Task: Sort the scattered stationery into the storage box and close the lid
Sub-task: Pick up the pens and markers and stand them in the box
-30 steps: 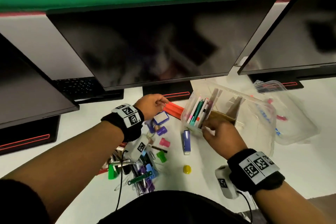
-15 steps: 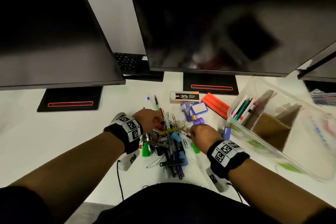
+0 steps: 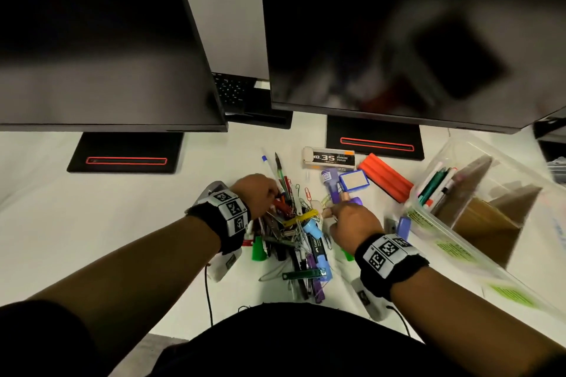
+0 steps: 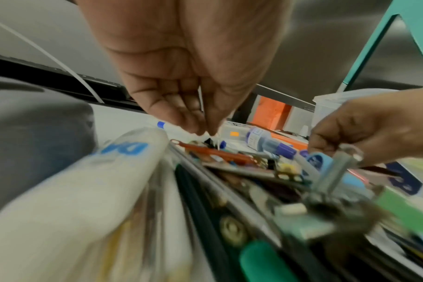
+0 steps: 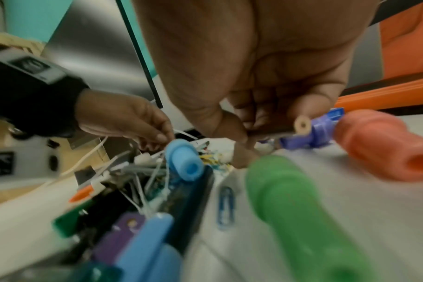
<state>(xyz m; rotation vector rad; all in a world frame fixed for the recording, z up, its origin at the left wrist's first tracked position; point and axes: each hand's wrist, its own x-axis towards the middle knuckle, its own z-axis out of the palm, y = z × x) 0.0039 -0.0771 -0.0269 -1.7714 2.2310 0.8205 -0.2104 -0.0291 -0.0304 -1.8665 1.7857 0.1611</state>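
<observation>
A pile of pens, clips and markers [image 3: 297, 236] lies on the white desk in front of me. My left hand [image 3: 273, 193] reaches into the pile's upper left; in the left wrist view its fingertips [image 4: 198, 129] pinch a thin white stick [image 4: 200, 99]. At the pile's right side, my right hand [image 3: 332, 214] pinches a dark pencil with a beige round end [image 5: 301, 125]. The clear storage box [image 3: 444, 242] stands open to the right, with several pens [image 3: 435, 187] upright in one compartment and brown dividers beside them.
A staple box [image 3: 329, 158], a blue stamp [image 3: 353, 180], an orange ridged block [image 3: 386, 177] and a purple item [image 3: 403, 227] lie between pile and box. Two dark monitors on stands [image 3: 375, 144] overhang the desk's back. A green cap [image 3: 258, 249] lies left of the pile.
My right hand left the storage box and came down to the pile's right side. My left hand dropped from beside the blue stamp into the pile. The head view swung left.
</observation>
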